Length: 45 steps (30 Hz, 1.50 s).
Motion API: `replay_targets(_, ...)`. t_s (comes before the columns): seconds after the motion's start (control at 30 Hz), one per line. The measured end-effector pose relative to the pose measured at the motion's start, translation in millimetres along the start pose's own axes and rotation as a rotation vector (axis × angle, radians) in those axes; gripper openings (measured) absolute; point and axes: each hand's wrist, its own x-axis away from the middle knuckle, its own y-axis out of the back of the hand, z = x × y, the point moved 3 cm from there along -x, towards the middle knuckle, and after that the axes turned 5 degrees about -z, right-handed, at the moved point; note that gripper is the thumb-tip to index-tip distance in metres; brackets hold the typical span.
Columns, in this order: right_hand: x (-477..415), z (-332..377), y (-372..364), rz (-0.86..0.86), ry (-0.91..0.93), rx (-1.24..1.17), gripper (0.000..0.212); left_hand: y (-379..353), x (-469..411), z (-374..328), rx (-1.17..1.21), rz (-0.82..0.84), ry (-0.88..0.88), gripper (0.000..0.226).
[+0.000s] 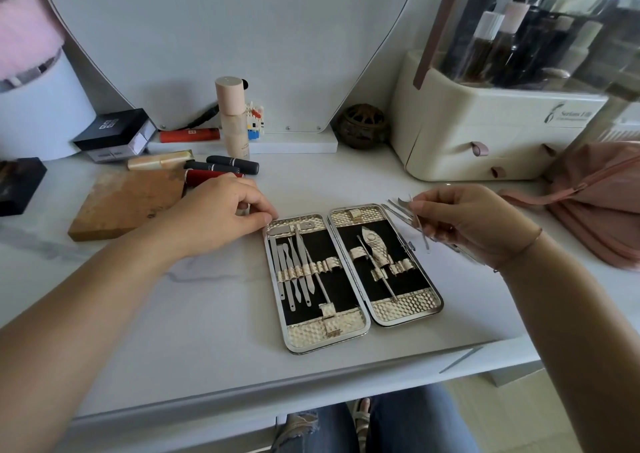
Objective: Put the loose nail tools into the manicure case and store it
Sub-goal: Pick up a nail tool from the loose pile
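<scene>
Here we see the manicure case [398, 308] lying open and flat in the middle of the tabletop [207, 314], with slim tools strapped in its left half and a nipper [375, 248] in its right. Our left hand [221, 210] rests fingers curled, thumb tip against the case's far left corner; whether it pinches the rim we cannot tell. Our right hand [474, 220], just right of the case, pinches a thin metal tool [424, 237]. More loose tools [398, 210] lie beside it.

Gold-scaled case [349, 331] with black lining; left of it, a tan board [128, 199], red and black lipsticks [221, 170].
</scene>
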Motion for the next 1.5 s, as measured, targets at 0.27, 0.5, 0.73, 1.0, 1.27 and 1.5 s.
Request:
replay_targets(0.27,0,6,-22,0.095,-0.061,0.034,0.006,-1,0,2,0.012,-0.011,-0.014,0.015)
replay_targets(0.5,-10,5,-22,0.055,-0.07,0.162,0.013,-1,-1,3,0.022,-0.023,-0.012,0.01)
replay_targets(0.73,-6,4,-25,0.093,-0.072,0.204,0.013,-2,-2,5,0.015,-0.029,-0.016,0.013)
replay_targets(1.0,-9,4,-26,0.057,-0.065,0.151,0.017,-3,-4,7,-0.009,-0.04,-0.031,0.013)
replay_targets(1.27,-10,4,-26,0.073,-0.075,0.15,0.012,-4,-4,8,0.005,-0.039,-0.029,0.013)
replay_targets(1.5,-10,7,-26,0.12,-0.074,0.227,0.013,-3,-3,6,0.016,-0.053,-0.021,0.013)
